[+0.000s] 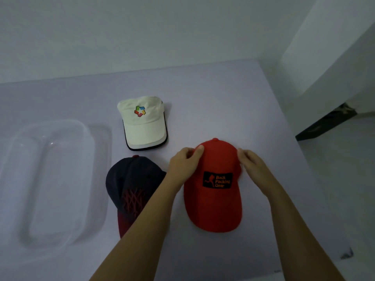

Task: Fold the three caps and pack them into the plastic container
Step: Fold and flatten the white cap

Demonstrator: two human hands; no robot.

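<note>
Both my bare forearms reach up from the bottom edge, the left running toward 1 o'clock and the right toward 11 o'clock, so they converge ahead of me. My left hand (183,162) is curled, thumb tip pointing to 2 o'clock and pressed on the crown's left side of the red cap (215,199). My right hand (254,167) lies palm down, fingertips at 10 o'clock touching the crown's right side.
</note>
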